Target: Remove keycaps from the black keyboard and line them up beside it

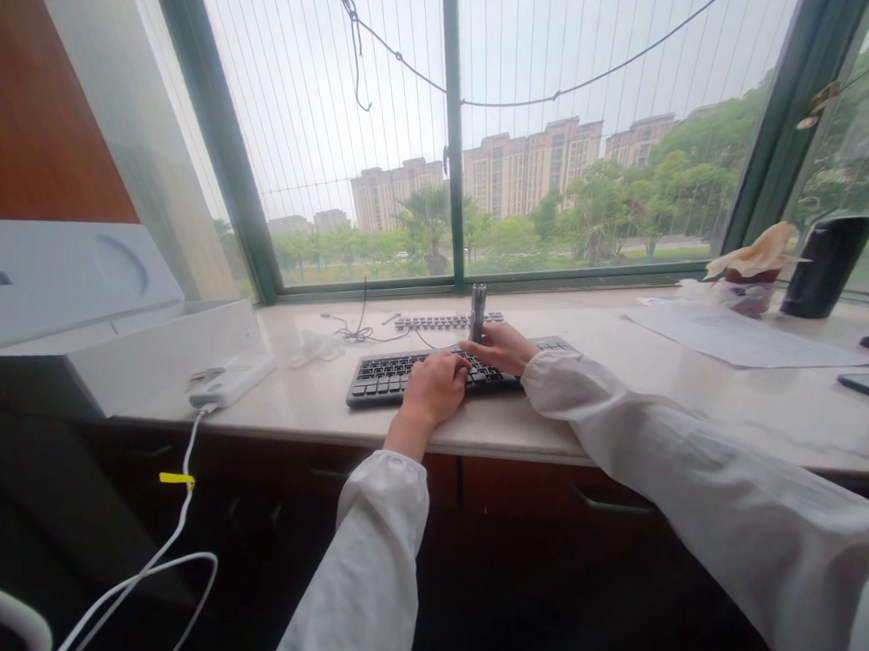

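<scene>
Black oblong keyboard [382, 378], glossy worktop [595, 318]; right hand [505, 347] grasping upright dark cylinder [477, 309]; left hand [437, 385] on keyboard, hold unclear

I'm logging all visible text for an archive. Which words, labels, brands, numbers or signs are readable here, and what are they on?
No text is readable in this picture.
Keyboard: any key markings are too small to read.
Dark upright object in the right hand: nothing legible.
Paper: any print is too faint to read.
Yellow tag: no legible lettering.
</scene>
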Available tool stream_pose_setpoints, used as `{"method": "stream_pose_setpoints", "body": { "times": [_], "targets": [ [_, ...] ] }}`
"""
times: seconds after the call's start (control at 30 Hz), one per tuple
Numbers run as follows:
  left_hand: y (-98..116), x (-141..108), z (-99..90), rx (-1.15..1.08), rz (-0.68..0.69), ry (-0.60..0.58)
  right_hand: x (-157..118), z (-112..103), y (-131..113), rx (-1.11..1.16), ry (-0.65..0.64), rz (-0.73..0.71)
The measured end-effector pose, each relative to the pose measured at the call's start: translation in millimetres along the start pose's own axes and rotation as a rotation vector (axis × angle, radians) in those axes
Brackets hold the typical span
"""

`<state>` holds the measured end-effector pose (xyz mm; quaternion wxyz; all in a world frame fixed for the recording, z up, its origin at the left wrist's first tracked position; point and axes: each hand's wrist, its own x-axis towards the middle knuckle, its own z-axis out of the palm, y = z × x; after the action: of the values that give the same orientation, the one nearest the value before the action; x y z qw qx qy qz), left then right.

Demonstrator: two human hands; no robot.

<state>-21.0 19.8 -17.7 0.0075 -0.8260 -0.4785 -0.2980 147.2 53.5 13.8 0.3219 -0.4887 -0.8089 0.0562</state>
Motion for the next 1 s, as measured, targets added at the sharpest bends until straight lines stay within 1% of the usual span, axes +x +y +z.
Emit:
{"method": "stream_pose_setpoints", "body": {
  "times": [0.13, 0.23, 0.33, 0.43, 0.53, 0.67, 0.77, 0.87, 1.0],
  "targets": [
    [-1.5, 0.4, 1.7, 0.006, 0.019, 0.018, 0.9, -0.6, -0.5, 0.013, -0.022, 0.05],
    [-1.8, 0.8, 2.2, 0.005, 0.019, 0.023, 3.9, 1.8, 2.0, 0.011, -0.021, 0.059],
    [-1.4, 1.0, 1.9, 0.001, 0.017, 0.02, 6.9, 6.3, 3.4, -0.006, -0.007, 0.07],
    [-0.7, 1.1, 1.6, 0.004, 0.012, 0.024, 9.1, 12.8, 2.7, -0.081, 0.028, 0.08],
    [-0.1, 1.2, 1.5, 0.014, 0.011, 0.022, 10.6, 20.9, 1.4, -0.201, 0.09, 0.066],
    [-0.5, 1.7, 1.3, 0.04, 0.002, 0.012, 10.5, 28.4, -1.4, -0.328, 0.136, -0.008],
    [-1.9, 2.3, 1.6, 0.031, 0.008, 0.011, 8.7, 29.1, -4.1, -0.347, 0.13, -0.038],
    [-3.4, 2.9, 2.5, 0.004, 0.018, 0.009, 6.6, 28.3, -5.9, -0.359, 0.114, -0.016],
    [-3.1, 3.4, 2.4, -0.019, 0.003, -0.001, 3.8, 28.9, -5.8, -0.339, 0.124, 0.003]
  ]
}}
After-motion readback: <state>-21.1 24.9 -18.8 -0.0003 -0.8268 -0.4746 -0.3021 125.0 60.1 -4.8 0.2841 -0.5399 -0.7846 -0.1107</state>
